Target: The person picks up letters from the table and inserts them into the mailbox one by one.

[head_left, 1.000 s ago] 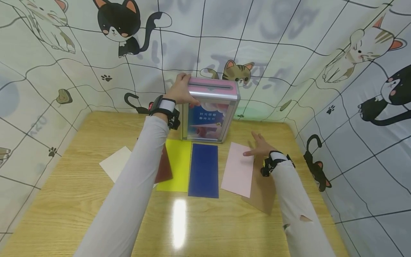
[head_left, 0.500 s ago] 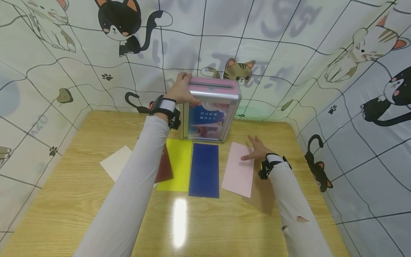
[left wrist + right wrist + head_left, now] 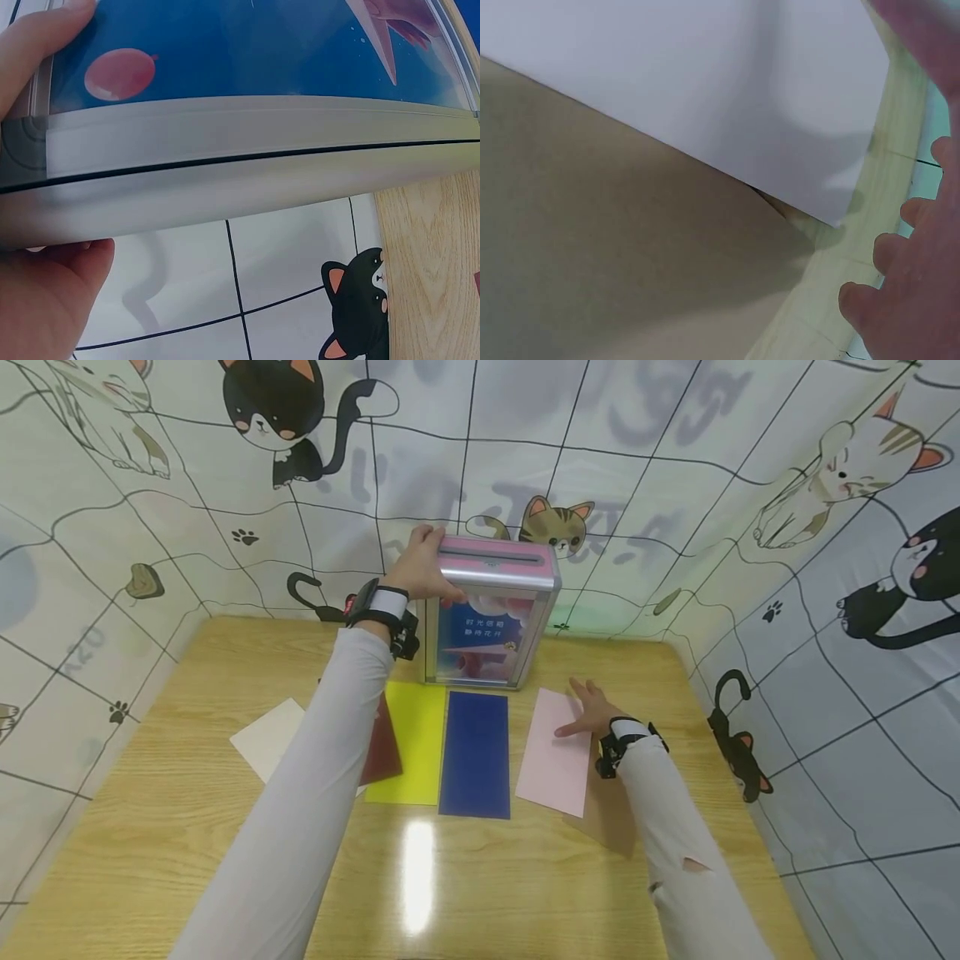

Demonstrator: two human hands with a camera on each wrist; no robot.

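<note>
Pink envelope under right hand, left hand gripping box

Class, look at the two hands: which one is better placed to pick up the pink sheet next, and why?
Probably the right hand: it rests on the pink sheet with straight fingers. The left hand grips the box at its top.

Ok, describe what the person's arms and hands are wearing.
Both arms wear long, light grey-white sleeves; the right sleeve has small tears near the forearm. Each wrist carries a black strap with a small black camera unit: the left wrist strap has a white band and a red detail. The left hand and right hand are bare.
</note>
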